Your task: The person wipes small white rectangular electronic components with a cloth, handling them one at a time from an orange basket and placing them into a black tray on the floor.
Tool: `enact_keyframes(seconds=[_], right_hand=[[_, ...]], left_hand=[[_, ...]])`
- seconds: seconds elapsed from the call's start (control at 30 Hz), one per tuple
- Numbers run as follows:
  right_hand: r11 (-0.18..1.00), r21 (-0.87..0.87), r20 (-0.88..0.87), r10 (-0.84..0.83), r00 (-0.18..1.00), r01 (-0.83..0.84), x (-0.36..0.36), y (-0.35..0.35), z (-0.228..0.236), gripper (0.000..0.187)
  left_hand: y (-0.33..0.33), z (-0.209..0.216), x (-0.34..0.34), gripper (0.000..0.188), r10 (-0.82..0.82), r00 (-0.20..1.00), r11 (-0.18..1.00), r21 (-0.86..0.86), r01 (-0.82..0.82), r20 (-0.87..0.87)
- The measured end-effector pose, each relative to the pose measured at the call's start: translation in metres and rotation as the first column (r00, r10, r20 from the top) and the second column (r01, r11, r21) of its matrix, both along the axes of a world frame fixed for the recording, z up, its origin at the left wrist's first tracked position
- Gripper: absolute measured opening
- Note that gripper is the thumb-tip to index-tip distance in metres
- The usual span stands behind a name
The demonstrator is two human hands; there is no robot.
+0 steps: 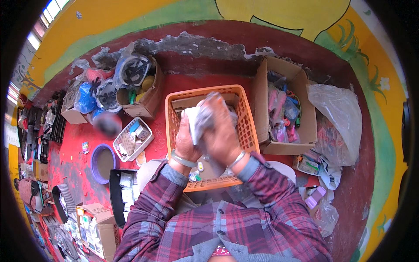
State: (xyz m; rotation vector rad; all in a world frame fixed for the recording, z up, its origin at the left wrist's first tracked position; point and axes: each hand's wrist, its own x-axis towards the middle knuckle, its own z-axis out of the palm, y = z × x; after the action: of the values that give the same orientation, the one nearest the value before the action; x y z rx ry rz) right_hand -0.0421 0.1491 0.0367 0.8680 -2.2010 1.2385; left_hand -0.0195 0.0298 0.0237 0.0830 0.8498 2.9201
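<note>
Both hands are raised over an orange plastic basket (pixel 249 126). My left hand (pixel 186 143) is closed round a flat white box-like object (pixel 191 118), its thumb up along the near side. My right hand (pixel 223 137), smeared by motion, presses a crumpled grey cloth (pixel 203 121) against that object's right side. The cloth covers much of the white object, so its full shape is hidden. Down in the basket, below my wrists, lie a few small items (pixel 195 175), too small to name. Cardboard lines part of the basket's inside.
A cardboard box (pixel 260 100) of colourful bagged items stands right, beside a clear plastic bag (pixel 338 109). At left are another filled carton (pixel 152 98), a white basket (pixel 147 142), a purple tub (pixel 92 163) and a black bin (pixel 115 192). A painted wall curves behind.
</note>
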Motion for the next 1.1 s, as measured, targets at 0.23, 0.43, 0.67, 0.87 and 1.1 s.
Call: enact_keyframes(seconds=[0.23, 0.43, 0.67, 0.87, 1.1], right_hand=[[0.999, 0.006, 0.067, -0.032, 0.997, 0.032, -0.017, 0.004, 0.012, 0.056], [0.614, -0.764, 0.606, 0.575, 0.550, 0.200, -0.062, 0.050, -0.038, 0.041], [0.326, -0.945, 0.292, 0.824, 0.486, 0.014, -0.036, 0.046, 0.017, 0.051], [0.934, 0.279, -0.028, 0.237, 0.971, -0.221, 0.021, -0.008, 0.005, 0.067], [0.987, 0.116, 0.009, 0.110, 0.994, -0.111, 0.003, 0.009, 0.006, 0.060]], left_hand=[[0.007, 0.007, 0.010, 0.056, 0.043, 0.998, 0.995, -0.087, -0.047, -0.052], [-0.012, 0.025, 0.004, 0.067, -0.120, 0.993, 0.968, 0.225, 0.114, 0.010], [-0.022, 0.017, -0.001, 0.071, -0.069, 0.997, 0.957, 0.283, 0.058, 0.028], [-0.018, -0.005, -0.006, 0.066, 0.056, 0.997, 0.984, 0.164, -0.064, 0.054], [-0.010, 0.014, -0.001, 0.064, 0.090, 0.996, 0.984, 0.151, -0.092, 0.019]])
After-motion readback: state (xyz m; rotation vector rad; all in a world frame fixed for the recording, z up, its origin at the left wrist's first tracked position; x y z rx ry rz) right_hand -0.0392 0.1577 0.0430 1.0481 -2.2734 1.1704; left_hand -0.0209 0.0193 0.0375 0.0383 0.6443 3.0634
